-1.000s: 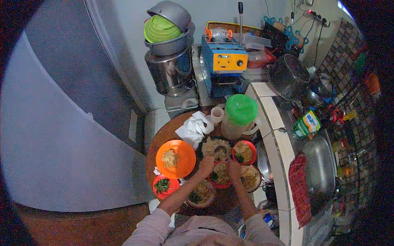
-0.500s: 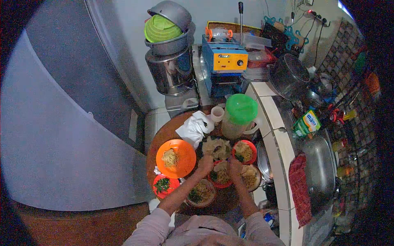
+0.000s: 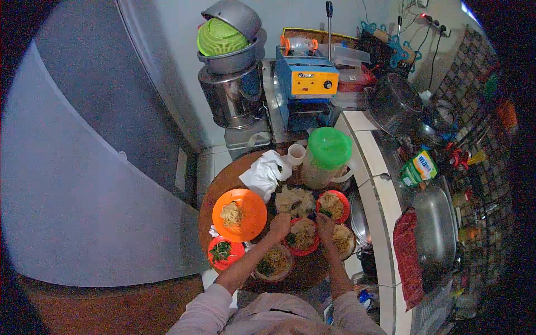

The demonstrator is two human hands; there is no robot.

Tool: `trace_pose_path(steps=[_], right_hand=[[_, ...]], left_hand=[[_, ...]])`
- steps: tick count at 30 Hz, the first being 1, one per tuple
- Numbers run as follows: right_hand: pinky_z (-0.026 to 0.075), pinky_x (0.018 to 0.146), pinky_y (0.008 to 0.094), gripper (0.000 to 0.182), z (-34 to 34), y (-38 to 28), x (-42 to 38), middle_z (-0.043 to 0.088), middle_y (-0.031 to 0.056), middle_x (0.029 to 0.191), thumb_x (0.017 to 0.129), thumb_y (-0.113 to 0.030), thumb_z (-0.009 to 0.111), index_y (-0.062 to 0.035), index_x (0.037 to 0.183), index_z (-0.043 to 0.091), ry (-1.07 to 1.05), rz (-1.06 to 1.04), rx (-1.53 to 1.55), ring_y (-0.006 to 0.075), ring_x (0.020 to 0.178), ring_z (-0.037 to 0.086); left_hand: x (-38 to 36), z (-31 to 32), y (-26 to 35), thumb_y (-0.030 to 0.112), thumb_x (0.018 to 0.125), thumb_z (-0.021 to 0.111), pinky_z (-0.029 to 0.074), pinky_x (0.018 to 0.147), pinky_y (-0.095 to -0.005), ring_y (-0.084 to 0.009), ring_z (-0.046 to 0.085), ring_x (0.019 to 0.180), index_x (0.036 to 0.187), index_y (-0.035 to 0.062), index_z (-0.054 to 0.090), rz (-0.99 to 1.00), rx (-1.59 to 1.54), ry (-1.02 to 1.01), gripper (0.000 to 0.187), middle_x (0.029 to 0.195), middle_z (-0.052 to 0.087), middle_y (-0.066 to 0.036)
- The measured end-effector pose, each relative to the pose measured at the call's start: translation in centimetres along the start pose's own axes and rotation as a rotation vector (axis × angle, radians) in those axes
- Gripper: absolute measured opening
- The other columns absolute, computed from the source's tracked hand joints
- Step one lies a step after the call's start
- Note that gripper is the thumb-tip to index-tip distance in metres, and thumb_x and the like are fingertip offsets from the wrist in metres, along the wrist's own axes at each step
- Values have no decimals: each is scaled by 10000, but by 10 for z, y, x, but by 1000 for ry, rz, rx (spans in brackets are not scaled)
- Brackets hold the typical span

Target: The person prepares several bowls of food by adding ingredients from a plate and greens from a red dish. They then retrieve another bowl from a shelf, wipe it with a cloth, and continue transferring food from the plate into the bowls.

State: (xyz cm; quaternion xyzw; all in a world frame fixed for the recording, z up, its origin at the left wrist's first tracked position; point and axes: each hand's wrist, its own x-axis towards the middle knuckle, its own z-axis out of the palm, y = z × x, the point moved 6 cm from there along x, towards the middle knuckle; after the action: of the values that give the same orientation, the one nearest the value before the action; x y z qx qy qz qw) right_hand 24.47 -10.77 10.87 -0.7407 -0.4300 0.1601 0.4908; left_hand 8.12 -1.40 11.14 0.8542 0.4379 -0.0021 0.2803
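Observation:
My left hand [image 3: 280,226] is closed beside the left rim of a red bowl [image 3: 315,245] of noodles and greens. A thin dark shape shows past its fingertips, too blurred to name. On the bowl's right side, my right hand [image 3: 324,225] is also closed, with something dark at its fingers that I cannot make out. Just beyond both hands lies a heap of pale, soft-looking food [image 3: 293,198] on a dark surface. Another red bowl [image 3: 347,207] with noodles and greens stands right of the heap. A further noodle bowl [image 3: 353,245] sits beside my right wrist.
The round brown table [image 3: 223,177] also bears an orange plate [image 3: 254,226] with noodles, a red plate of greens [image 3: 221,251], and a noodle bowl [image 3: 290,268] near me. A green-lidded pitcher [image 3: 329,146], white cup [image 3: 296,154] and white plastic bag [image 3: 262,173] stand behind. A tiled counter [image 3: 377,184] borders the right.
My right hand has shifted slightly right, and the gap between my hands is a little wider. More of the middle red bowl's contents shows. The bowls and plates have stayed in place.

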Motion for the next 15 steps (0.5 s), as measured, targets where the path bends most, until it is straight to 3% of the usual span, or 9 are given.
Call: trace_pose_path(steps=[3, 6, 8, 9, 11, 12, 14, 15], right_hand=[[424, 702, 324, 269, 2, 6, 1, 600, 145, 861, 773, -207, 540, 6, 932, 582, -45, 104, -53, 218, 797, 566], [423, 705, 325, 287, 9, 29, 0, 598, 135, 867, 783, -223, 522, 9, 941, 577, -31, 71, 21, 212, 796, 564], [426, 687, 319, 320, 16, 39, 4, 594, 134, 864, 792, -267, 501, -7, 962, 576, -145, 229, -145, 212, 774, 570], [426, 687, 319, 320, 15, 33, 5, 594, 134, 864, 792, -267, 501, -7, 962, 576, -145, 229, -145, 212, 774, 570], [437, 655, 339, 358, 8, 20, 3, 597, 142, 838, 787, -344, 488, -54, 975, 583, -124, 193, -453, 232, 731, 581], [437, 655, 339, 358, 10, 79, -15, 597, 142, 838, 787, -344, 488, -54, 975, 583, -124, 194, -454, 232, 731, 581], [443, 621, 374, 362, 39, 161, -4, 596, 151, 817, 775, -387, 484, -119, 996, 584, 19, 68, 22, 266, 705, 584], [443, 621, 374, 362, 15, 134, -16, 596, 151, 817, 775, -387, 484, -119, 996, 584, 20, 69, 21, 266, 705, 584]], left_hand=[[3, 7, -4, 132, 697, 556, 478, 609, -417, -351, 578, 731, 720, -36, 587, 140, -152, 150, 173, 753, 580, -203], [1, -2, 0, 137, 697, 556, 469, 574, -423, -350, 579, 678, 686, -30, 580, -23, -29, -2, 170, 704, 578, -192], [-4, -14, 8, 144, 707, 544, 466, 557, -420, -341, 581, 642, 673, -24, 580, 51, -29, 134, 175, 677, 575, -186], [-5, -16, 10, 144, 707, 544, 466, 557, -420, -341, 581, 642, 673, -24, 580, 50, -29, 134, 175, 677, 575, -186], [-6, -21, 13, 148, 713, 534, 471, 577, -419, -335, 583, 677, 688, -20, 587, -5, -5, 129, 177, 699, 575, -196], [-5, -22, 13, 148, 713, 534, 471, 577, -419, -335, 583, 677, 688, -20, 587, -5, -6, 128, 177, 699, 575, -196], [-4, -17, 15, 147, 716, 527, 479, 617, -412, -324, 585, 729, 713, -20, 596, 51, -6, 74, 180, 731, 578, -203], [0, -10, 13, 147, 716, 527, 479, 617, -412, -324, 585, 729, 713, -20, 596, 52, -6, 72, 180, 731, 578, -203]])
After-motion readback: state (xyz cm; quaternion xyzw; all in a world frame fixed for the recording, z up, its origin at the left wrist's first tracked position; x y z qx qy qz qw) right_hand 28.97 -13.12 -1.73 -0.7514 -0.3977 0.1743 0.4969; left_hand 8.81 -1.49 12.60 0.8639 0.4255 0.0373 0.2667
